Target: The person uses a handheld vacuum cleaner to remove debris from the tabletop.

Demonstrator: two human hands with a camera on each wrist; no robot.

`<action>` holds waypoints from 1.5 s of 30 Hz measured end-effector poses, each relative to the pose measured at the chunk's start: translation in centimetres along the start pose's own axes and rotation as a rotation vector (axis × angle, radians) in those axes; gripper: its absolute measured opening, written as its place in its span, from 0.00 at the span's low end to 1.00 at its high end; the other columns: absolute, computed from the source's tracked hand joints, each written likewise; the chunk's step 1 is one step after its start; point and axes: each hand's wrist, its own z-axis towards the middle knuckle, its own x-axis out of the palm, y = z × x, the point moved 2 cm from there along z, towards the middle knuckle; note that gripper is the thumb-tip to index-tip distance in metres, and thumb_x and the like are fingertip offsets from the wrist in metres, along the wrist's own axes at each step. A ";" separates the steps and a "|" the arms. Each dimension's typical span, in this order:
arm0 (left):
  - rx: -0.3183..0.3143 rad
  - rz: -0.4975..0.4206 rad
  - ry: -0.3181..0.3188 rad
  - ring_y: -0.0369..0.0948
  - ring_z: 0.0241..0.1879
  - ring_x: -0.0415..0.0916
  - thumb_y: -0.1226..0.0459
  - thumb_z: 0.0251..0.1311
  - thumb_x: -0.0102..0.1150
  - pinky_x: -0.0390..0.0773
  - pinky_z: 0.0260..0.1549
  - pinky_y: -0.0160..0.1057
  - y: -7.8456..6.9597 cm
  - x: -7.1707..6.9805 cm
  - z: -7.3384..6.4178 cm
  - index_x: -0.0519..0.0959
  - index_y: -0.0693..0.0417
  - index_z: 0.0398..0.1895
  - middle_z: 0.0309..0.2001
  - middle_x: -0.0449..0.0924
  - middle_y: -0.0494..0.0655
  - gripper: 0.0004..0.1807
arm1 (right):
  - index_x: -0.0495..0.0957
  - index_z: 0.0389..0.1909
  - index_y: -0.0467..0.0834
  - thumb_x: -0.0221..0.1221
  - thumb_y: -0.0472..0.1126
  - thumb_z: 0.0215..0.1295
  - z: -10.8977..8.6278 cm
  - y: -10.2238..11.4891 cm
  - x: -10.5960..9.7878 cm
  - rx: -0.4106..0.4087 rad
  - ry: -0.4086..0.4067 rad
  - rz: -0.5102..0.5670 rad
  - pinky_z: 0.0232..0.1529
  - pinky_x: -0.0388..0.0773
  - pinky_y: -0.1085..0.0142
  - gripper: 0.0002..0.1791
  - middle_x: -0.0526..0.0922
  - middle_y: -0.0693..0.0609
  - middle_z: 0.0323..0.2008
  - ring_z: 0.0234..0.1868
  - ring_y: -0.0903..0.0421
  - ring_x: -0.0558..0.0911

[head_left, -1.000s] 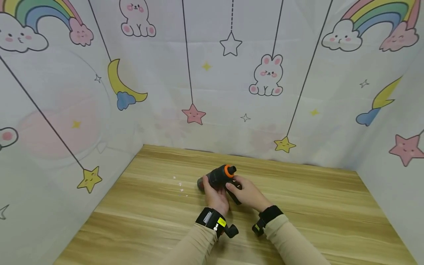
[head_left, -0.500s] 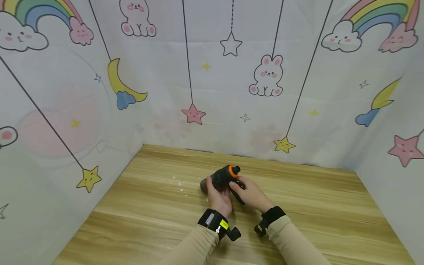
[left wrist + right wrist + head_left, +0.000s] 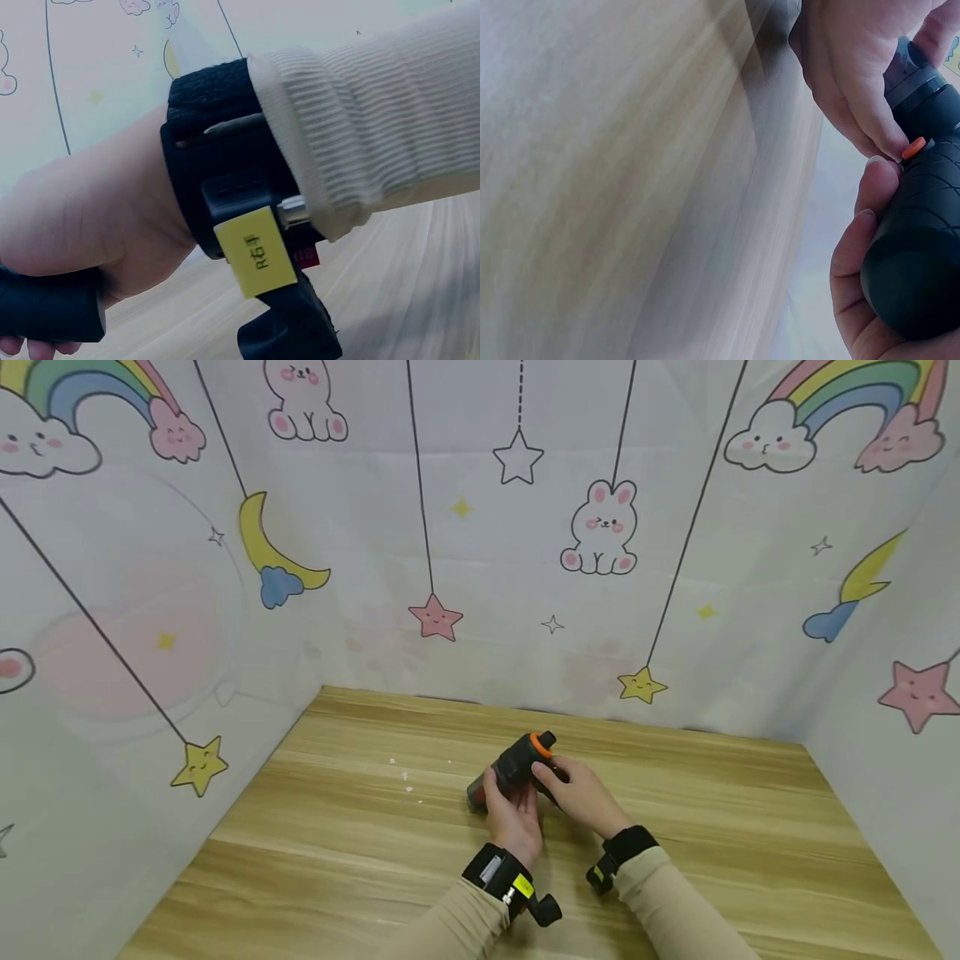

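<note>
A black cordless screwdriver (image 3: 517,764) with an orange ring behind its nose is held above the table, nose up and to the right. My left hand (image 3: 517,828) grips its body from below, thumb along the near side. The right hand (image 3: 588,795) holds the dark handle, which is mostly hidden by the fingers. In the left wrist view the right hand (image 3: 90,202) wraps the handle (image 3: 56,304), its butt sticking out. In the right wrist view, a fingertip of the left hand (image 3: 855,60) lies beside a small orange button (image 3: 913,148) on the tool.
Several tiny white bits (image 3: 406,776) lie on the wood-grain table (image 3: 315,827), left of the tool. White cloth walls (image 3: 517,543) printed with rabbits and stars rise at the back and both sides. Black wrist straps with cameras (image 3: 546,910) stick out between the forearms.
Both hands have shifted a little to the right with the screwdriver. The tool has turned to a steeper slant, and less of its handle shows below the right hand.
</note>
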 end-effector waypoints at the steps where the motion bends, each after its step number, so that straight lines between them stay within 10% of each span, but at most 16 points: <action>1: 0.007 0.008 -0.006 0.44 0.62 0.67 0.41 0.65 0.50 0.69 0.58 0.34 0.0 0.0 -0.1 0.63 0.67 0.65 0.61 0.68 0.59 0.40 | 0.78 0.54 0.49 0.50 0.67 0.67 0.0 0.0 0.0 -0.007 0.000 -0.006 0.33 0.75 0.61 0.29 0.80 0.52 0.33 0.31 0.55 0.77; 45: 0.131 -0.006 -0.124 0.39 0.50 0.78 0.44 0.65 0.51 0.76 0.50 0.34 -4.3 -0.9 1.0 0.71 0.62 0.60 0.50 0.80 0.52 0.33 | 0.75 0.57 0.48 0.51 0.59 0.71 0.3 2.4 3.6 -0.132 0.095 -0.017 0.40 0.72 0.58 0.24 0.79 0.53 0.41 0.39 0.55 0.76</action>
